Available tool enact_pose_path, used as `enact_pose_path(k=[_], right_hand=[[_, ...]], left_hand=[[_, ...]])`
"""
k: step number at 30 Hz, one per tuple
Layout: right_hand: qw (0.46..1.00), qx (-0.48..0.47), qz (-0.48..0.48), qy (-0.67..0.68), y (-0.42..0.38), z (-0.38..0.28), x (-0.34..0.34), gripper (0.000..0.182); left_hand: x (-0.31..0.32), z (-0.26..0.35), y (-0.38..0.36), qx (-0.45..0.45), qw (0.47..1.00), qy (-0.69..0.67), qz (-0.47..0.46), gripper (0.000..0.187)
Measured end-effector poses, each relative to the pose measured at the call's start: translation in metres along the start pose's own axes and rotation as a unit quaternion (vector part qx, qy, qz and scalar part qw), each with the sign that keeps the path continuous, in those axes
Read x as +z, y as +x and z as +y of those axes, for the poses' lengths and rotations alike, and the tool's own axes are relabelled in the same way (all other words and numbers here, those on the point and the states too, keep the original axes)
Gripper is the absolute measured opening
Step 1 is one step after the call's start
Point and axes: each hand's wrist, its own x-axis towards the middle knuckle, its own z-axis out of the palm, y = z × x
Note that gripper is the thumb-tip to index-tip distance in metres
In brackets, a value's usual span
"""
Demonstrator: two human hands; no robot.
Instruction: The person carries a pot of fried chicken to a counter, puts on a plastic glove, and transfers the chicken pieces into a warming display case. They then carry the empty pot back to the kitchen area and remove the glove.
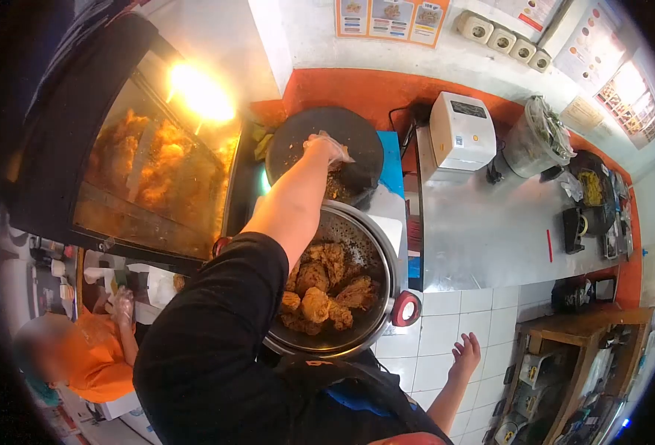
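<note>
A metal strainer bowl with a red handle holds several pieces of fried chicken. My left arm, in a black sleeve, reaches over it. My left hand, in a clear plastic glove, is over a round black pan with dark fried bits beside the hand. The glove and blur hide whether the fingers hold anything. My right hand hangs bare and open below the bowl, over the white floor tiles, touching nothing.
A glass warming cabinet with fried chicken and a bright lamp stands on the left. A white machine and a clear container sit on the steel counter. Another person in orange is at lower left.
</note>
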Motion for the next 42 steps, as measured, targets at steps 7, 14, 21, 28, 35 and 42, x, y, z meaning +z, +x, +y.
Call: enact_pose_path(k=[7, 14, 21, 28, 35, 42], right_hand=[[1.0, -0.004, -0.016, 0.002, 0.006, -0.002, 0.001, 0.041], [1.0, 0.009, 0.0, 0.004, 0.004, 0.005, -0.019, 0.04], [1.0, 0.025, 0.005, 0.001, 0.001, 0.015, -0.016, 0.037], [0.999, 0.031, 0.01, 0.002, 0.003, 0.013, -0.015, 0.039], [0.999, 0.028, 0.017, 0.002, 0.004, 0.022, -0.025, 0.04], [0.999, 0.03, 0.012, -0.002, 0.01, 0.023, -0.02, 0.041]], left_hand=[[-0.039, -0.001, -0.07, 0.103, 0.965, 0.231, -0.07, 0.081], [-0.033, -0.067, -0.022, 0.105, 0.981, 0.151, -0.06, 0.125], [-0.027, -0.056, -0.072, 0.076, 0.994, 0.072, 0.022, 0.112], [-0.026, -0.053, -0.056, 0.113, 0.984, 0.139, -0.002, 0.097], [-0.019, -0.075, -0.071, 0.259, 0.951, 0.167, 0.041, 0.101], [-0.015, -0.072, -0.081, 0.07, 0.996, -0.027, 0.045, 0.119]])
